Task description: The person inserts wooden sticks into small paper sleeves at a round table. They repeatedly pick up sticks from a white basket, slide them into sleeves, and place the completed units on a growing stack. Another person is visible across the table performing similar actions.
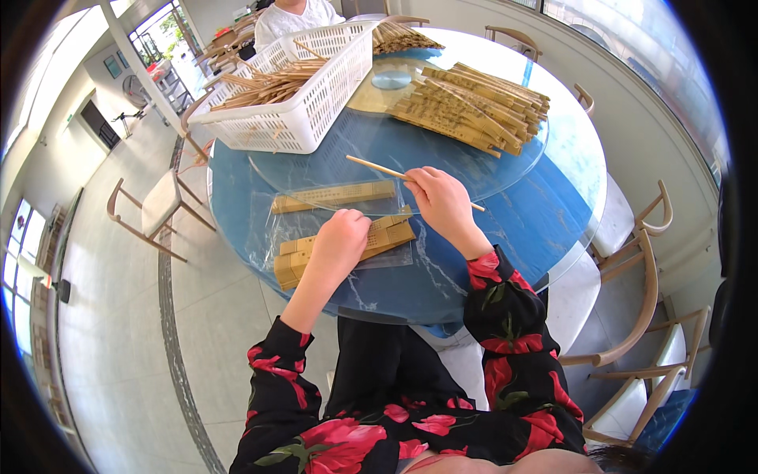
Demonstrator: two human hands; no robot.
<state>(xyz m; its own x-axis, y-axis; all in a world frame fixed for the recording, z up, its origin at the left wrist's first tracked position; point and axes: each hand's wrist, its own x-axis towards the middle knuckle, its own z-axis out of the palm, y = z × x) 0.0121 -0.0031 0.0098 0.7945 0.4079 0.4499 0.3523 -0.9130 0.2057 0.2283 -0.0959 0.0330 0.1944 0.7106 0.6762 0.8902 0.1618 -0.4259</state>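
My right hand (440, 201) pinches a pale wooden chopstick (377, 166), which lies slantwise above the table and sticks out past both sides of the fingers. To its left, my left hand (343, 237) is closed, fingertips down on a gold paper sleeve (388, 233) in a small pile. What exactly the fingertips grip is partly hidden by the hand. More gold sleeves (294, 261) of that pile show left of the wrist. Just beyond lies another flat stack of gold sleeves (335, 196) on clear plastic.
A white plastic basket (304, 118) full of loose wooden sticks (264, 85) stands at the far left. On the glass turntable (505, 170) lies a large heap of filled gold sleeves (474, 107), with another bundle (399, 38) behind it. A person (296, 20) sits across; chairs (158, 201) surround the table.
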